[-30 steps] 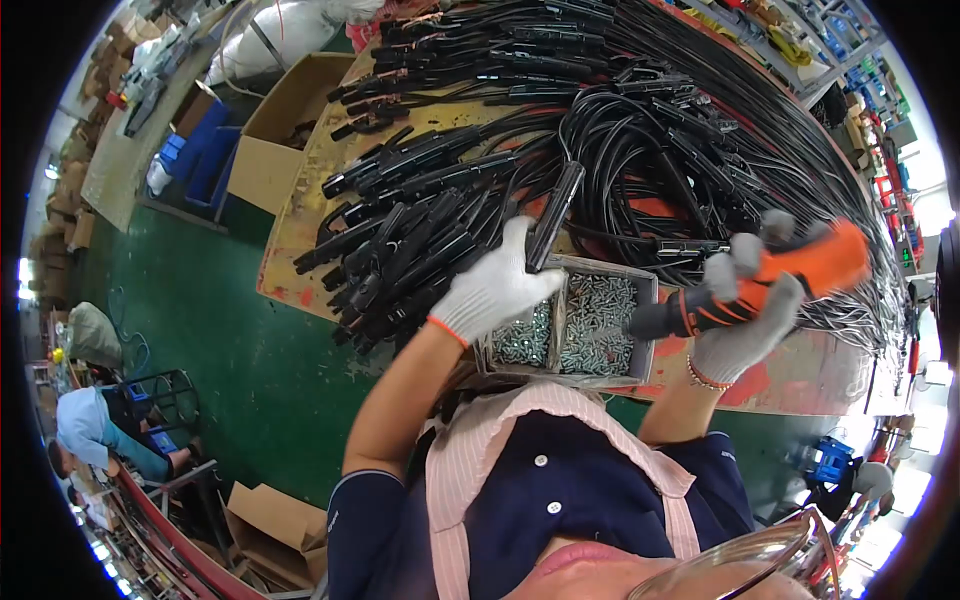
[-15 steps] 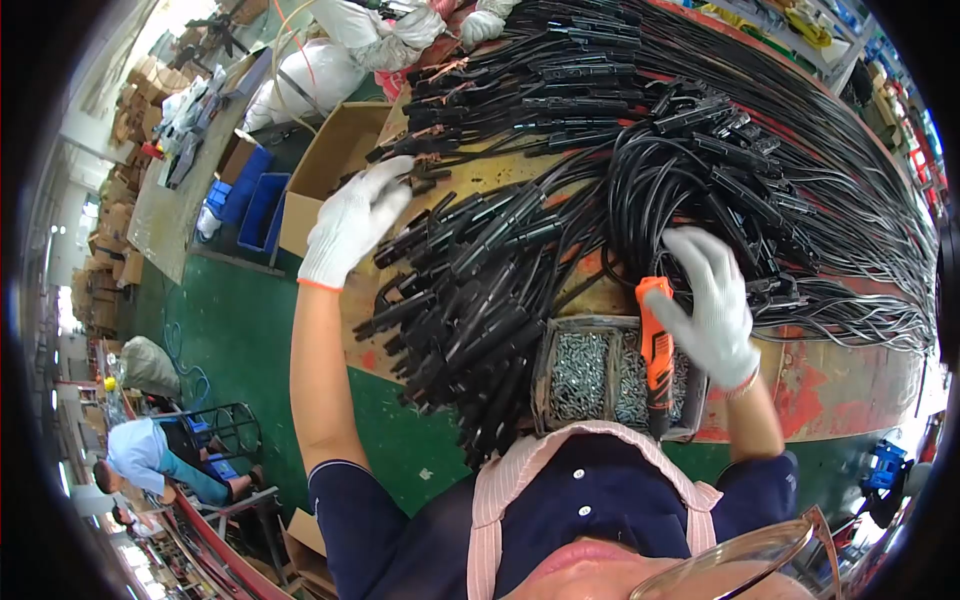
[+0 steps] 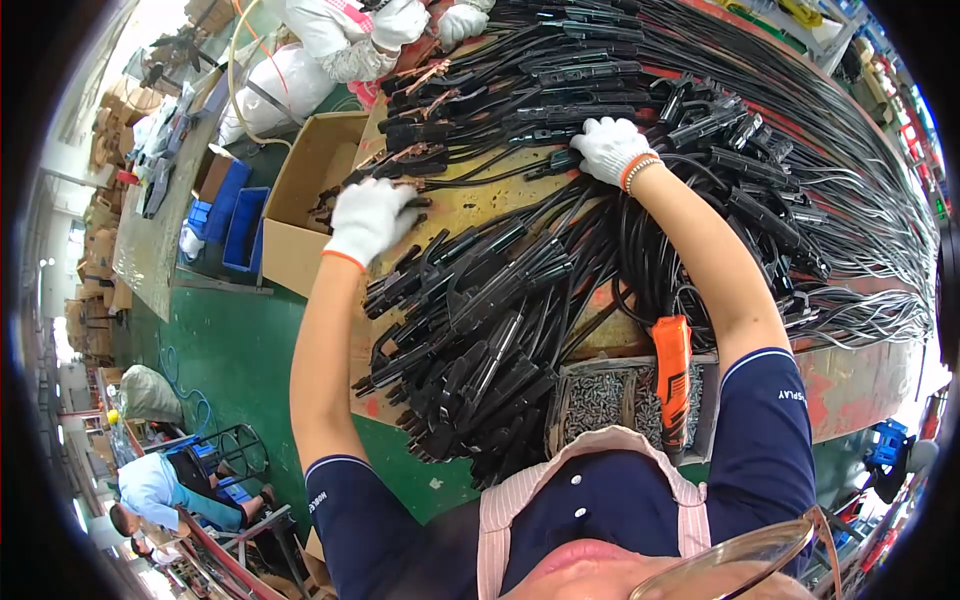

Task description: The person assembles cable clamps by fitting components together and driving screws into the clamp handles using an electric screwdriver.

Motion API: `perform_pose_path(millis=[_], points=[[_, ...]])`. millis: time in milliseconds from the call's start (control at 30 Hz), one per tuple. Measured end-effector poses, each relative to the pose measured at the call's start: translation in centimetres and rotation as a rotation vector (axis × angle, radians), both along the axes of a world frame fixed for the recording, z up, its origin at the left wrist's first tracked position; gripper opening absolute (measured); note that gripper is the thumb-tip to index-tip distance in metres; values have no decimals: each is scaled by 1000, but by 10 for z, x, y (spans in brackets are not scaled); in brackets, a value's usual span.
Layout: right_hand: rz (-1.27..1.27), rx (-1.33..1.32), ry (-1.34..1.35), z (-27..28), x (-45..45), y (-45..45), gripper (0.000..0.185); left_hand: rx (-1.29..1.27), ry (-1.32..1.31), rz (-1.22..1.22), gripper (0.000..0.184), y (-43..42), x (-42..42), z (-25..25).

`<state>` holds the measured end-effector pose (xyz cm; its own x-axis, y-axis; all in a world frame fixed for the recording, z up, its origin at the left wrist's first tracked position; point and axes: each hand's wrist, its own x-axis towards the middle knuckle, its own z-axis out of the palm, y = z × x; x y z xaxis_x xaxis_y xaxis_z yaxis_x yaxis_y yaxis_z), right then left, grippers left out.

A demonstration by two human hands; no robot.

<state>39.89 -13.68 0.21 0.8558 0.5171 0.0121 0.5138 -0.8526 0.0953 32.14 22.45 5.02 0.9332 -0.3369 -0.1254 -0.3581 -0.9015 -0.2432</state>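
My left hand (image 3: 370, 220), in a white knit glove, has its fingers curled over black cable ends with bare copper at the table's left edge, beside a cardboard box. What lies under those fingers is mostly hidden. My right hand (image 3: 612, 150), gloved the same way, bends its fingers down at the end of a black cable handle (image 3: 560, 160) in the middle of the table. An orange power screwdriver (image 3: 673, 375) rests tip toward me on a tray of screws (image 3: 597, 398). Many black handles (image 3: 480, 300) lie heaped between my arms.
The open cardboard box (image 3: 290, 240) stands against the table's left edge. Long black cables (image 3: 790, 100) spread to the far right. Another person's gloved hands (image 3: 400, 25) are at the far side. Blue bins (image 3: 243, 230) stand at left, and a seated person (image 3: 170, 485) is further off.
My right hand has left the orange screwdriver and moved forward and left to the handles. My left hand has shifted slightly downward and its fingers have curled in. The co-worker's hands have also moved.
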Motion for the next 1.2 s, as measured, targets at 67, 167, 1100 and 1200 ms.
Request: perform_pose_path(millis=[67, 167, 1100, 1200], points=[[74, -12, -40, 1, 4, -2, 33, -116, -190, -20, 25, 2, 2, 24], [207, 211, -143, 13, -3, 0, 38, -102, -483, -262, 23, -18, -13, 86], [258, 1198, 50, 30, -201, -61, 61, -1740, 790, 622, 77, -239, -223, 59], [-125, 2493, 1344, 67, -202, -32, 20, -1745, 573, 385, 52, -253, -221, 36]])
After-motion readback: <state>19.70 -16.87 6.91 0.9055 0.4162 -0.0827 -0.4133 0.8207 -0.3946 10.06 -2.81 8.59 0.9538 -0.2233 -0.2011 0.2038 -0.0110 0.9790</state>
